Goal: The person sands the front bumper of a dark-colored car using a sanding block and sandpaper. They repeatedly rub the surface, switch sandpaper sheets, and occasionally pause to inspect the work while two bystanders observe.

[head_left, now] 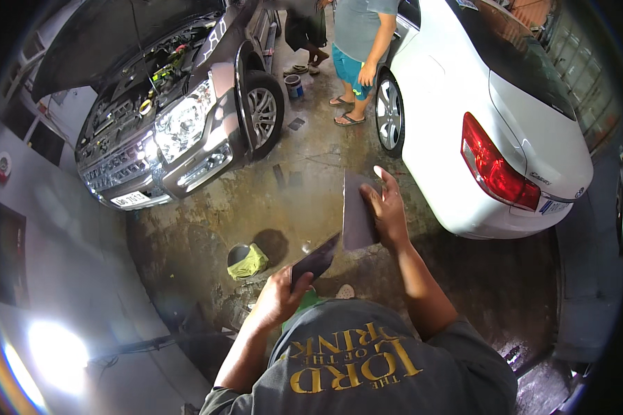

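Observation:
My left hand [278,299] is closed on a dark sandpaper sheet [315,262], which is tilted and points up to the right. My right hand [390,211] grips another dark sandpaper sheet [358,216] between thumb and fingers. That sheet stands roughly upright, with a pale, rough left edge like a tear. A small gap separates the two pieces. Both are held in front of my chest, above the wet floor.
At the left stands a dark car [201,166] with its hood raised; a white car [450,166] is at the right. A bucket [237,255] with a yellow-green cloth [250,263] over its rim sits ahead. Another person [361,48] stands between the cars, near a paint can [293,86].

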`<action>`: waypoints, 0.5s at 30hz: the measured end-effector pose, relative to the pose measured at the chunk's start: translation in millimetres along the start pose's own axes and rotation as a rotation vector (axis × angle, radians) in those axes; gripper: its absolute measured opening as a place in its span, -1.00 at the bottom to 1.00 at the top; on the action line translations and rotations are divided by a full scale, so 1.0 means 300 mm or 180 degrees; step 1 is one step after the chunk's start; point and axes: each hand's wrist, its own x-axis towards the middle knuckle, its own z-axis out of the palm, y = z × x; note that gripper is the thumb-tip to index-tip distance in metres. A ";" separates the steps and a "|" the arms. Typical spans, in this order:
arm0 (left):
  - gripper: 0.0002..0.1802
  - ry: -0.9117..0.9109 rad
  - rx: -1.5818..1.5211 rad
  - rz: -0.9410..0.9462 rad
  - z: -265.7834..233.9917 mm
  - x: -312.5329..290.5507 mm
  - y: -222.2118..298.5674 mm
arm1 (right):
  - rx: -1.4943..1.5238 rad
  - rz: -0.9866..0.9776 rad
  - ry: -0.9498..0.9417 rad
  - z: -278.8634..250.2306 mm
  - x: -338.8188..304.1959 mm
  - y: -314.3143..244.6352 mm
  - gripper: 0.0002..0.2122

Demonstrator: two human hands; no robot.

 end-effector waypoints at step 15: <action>-0.74 0.0647 0.0293 0.0139 0.045 0.109 -0.075 | -0.0554 0.1012 -0.1564 -0.023 -0.264 0.161 -0.53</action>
